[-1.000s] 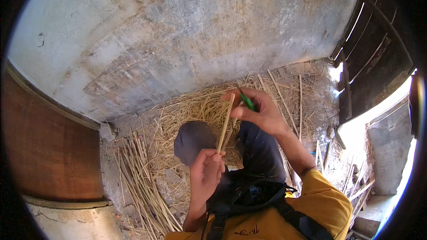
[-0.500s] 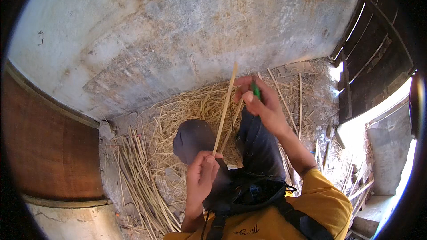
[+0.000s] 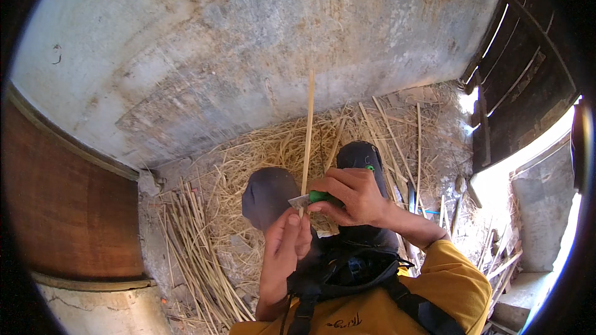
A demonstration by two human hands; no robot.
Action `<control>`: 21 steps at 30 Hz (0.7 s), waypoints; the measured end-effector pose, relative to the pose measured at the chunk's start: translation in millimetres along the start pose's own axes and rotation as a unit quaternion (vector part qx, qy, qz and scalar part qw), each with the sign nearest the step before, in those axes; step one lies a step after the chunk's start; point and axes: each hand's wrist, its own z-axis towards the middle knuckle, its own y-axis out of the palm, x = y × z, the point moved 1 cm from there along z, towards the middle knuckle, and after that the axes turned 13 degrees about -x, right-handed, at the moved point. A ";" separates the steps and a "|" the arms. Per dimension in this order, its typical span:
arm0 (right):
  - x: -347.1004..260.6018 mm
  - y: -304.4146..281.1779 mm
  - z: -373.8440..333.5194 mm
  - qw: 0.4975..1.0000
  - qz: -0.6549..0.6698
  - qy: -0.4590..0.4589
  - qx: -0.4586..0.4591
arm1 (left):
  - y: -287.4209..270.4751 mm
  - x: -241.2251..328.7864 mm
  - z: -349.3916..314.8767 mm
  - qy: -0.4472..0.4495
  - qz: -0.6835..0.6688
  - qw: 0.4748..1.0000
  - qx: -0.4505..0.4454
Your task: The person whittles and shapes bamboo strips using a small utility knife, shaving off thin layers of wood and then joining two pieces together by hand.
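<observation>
Two bare hands were close together, low in the middle of the view, between and in front of the person's knees. Left hand (image 3: 285, 245): grip closed, thumb and fingers pinching the lower end of a long, narrow, pale-yellow strip (image 3: 309, 130) that looked like split wood or bamboo. The strip ran up and away from the fingertips, nearly straight, its far end showing against the wall behind. Right hand (image 3: 351, 195): grip wrapped around the green handle of a small knife (image 3: 318, 196) with a short grey metal blade. Blade lay crosswise at the strip, just above the left fingertips; could not tell whether the edge had bitten in.

Ground beyond the knees: a loose, tangled heap of straw-coloured shavings (image 3: 248, 152). To the left, a bundle of long, thin, tan sticks (image 3: 202, 257) lay on the floor, roughly side by side. More single sticks lay to the right, past the right knee. A black fabric bag (image 3: 347, 271) rested at the lap, over a mustard-yellow shirt (image 3: 453, 279). Behind everything, a stained, grey-white wall (image 3: 279, 43); at far left, a reddish-brown wooden panel (image 3: 68, 198).
</observation>
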 end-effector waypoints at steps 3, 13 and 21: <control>2.1 -0.9 0.6 1.000 0.002 -0.006 0.026 | -0.3 1.2 -3.0 -0.015 -0.034 0.999 -0.036; 2.3 -18.9 6.1 0.999 -0.014 0.014 0.049 | 4.0 0.4 -10.0 -0.018 0.021 0.999 -0.037; 20.0 -34.0 14.8 0.991 -0.009 0.061 0.117 | 3.1 -5.2 -19.6 -0.032 0.024 0.998 -0.052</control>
